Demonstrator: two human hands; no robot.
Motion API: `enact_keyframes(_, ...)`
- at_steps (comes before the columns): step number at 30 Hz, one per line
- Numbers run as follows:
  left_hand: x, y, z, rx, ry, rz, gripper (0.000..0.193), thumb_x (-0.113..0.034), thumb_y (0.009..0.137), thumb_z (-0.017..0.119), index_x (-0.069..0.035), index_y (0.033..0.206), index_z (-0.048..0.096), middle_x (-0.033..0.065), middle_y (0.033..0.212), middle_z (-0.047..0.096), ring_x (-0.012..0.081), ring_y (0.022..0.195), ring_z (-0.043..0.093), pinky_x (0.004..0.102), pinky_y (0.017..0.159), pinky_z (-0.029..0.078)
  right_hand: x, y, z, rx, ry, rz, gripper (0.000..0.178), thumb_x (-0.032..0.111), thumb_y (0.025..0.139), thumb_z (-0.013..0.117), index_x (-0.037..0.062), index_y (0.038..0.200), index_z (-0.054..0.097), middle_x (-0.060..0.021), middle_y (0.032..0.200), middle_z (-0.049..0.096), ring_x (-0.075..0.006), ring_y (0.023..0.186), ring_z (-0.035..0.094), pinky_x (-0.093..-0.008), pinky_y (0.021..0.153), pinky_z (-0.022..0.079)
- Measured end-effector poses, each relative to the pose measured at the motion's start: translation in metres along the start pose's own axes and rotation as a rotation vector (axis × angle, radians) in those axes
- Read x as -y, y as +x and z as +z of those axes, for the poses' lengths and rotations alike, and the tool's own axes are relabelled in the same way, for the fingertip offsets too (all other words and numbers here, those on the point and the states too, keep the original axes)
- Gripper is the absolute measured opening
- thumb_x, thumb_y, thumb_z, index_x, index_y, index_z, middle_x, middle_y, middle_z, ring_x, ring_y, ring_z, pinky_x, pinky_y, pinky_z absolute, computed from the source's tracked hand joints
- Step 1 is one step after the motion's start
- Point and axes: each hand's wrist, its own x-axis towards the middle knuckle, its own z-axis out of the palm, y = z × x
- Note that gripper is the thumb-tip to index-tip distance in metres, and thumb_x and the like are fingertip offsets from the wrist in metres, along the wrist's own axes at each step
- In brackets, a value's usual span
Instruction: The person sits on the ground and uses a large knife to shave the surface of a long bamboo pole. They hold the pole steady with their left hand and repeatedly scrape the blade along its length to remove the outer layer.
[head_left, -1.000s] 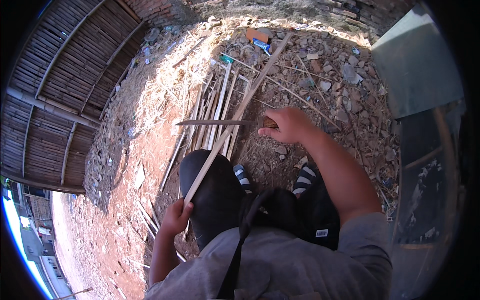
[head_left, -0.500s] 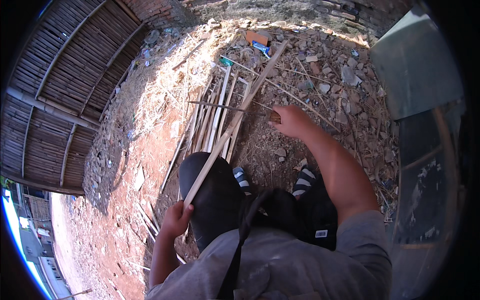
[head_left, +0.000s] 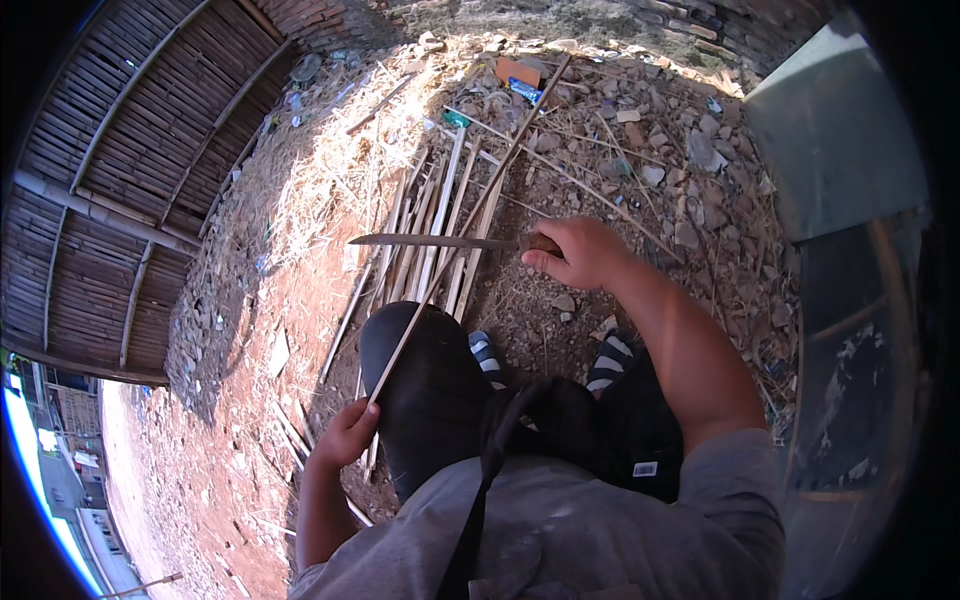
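My left hand point(head_left: 344, 436) is closed round the near end of a long bamboo strip point(head_left: 402, 346), beside my left knee. The strip slants over the thigh away to the upper right, its narrow edge facing up. In my right hand point(head_left: 582, 254) is the wooden handle of a machete point(head_left: 425, 240). Its long dark blade points left and crosses the strip beyond the knee; whether blade and strip touch, I cannot tell. Under them, a bundle of pale split strips point(head_left: 428, 232) lies on the ground.
Rubble and stones point(head_left: 690, 180) cover the ground at the right, dry straw point(head_left: 340, 165) the left. A woven bamboo panel point(head_left: 130, 110) stands at far left, a brick wall point(head_left: 700, 25) at the back. A grey-green sheet point(head_left: 840, 130) rises at right. My sandalled feet are below the strips.
The strip has turned from its broad face to its narrow edge. My right hand has come slightly nearer, and the machete blade has rolled to show more of its flat side.
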Motion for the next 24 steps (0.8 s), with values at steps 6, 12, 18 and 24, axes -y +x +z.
enact_keyframes(6, -0.009, -0.003, 0.011, -0.122, 0.177, 0.163, 0.049, -0.045, 0.105, 0.051, 0.001, 0.090, 0.061, 0.0045, 0.070, 0.058, 0.0189, 0.068, 0.055, 0.0393, 0.063, 0.045, 0.029, 0.002, 0.008, 0.041, -0.108, -0.053, 0.049, 0.054, 0.096, 0.059, 0.0057, 0.088, 0.057, -0.0162, 0.072, 0.065, -0.0415, 0.074, 0.066, -0.0519, 0.066, 0.050)
enact_keyframes(12, -0.024, -0.010, 0.024, -0.311, 0.523, 0.146, 0.050, -0.045, 0.099, 0.058, 0.001, 0.081, 0.054, 0.0224, 0.068, 0.060, 0.0410, 0.066, 0.062, 0.0492, 0.063, 0.046, -0.018, 0.009, 0.001, -0.060, 0.022, 0.223, 0.054, 0.057, 0.098, 0.053, 0.0041, 0.090, 0.057, -0.0174, 0.075, 0.066, -0.0420, 0.077, 0.067, -0.0527, 0.069, 0.051)
enact_keyframes(18, -0.011, -0.007, 0.038, -0.430, 0.589, 0.224, 0.048, -0.044, 0.098, 0.059, 0.000, 0.081, 0.052, 0.0253, 0.070, 0.061, 0.0485, 0.071, 0.063, 0.0562, 0.064, 0.046, 0.010, 0.001, 0.010, 0.016, -0.042, -0.073, 0.048, 0.054, 0.096, 0.059, 0.0066, 0.092, 0.058, -0.0174, 0.071, 0.063, -0.0428, 0.071, 0.064, -0.0514, 0.063, 0.048)
enact_keyframes(24, -0.020, -0.008, 0.035, -0.417, 0.670, 0.152, 0.045, -0.043, 0.098, 0.060, -0.002, 0.081, 0.052, 0.0265, 0.071, 0.061, 0.0500, 0.072, 0.063, 0.0567, 0.064, 0.047, -0.022, 0.001, 0.005, 0.046, 0.059, 0.139, 0.049, 0.057, 0.094, 0.061, 0.0076, 0.089, 0.059, -0.0171, 0.068, 0.061, -0.0410, 0.071, 0.065, -0.0499, 0.064, 0.048)
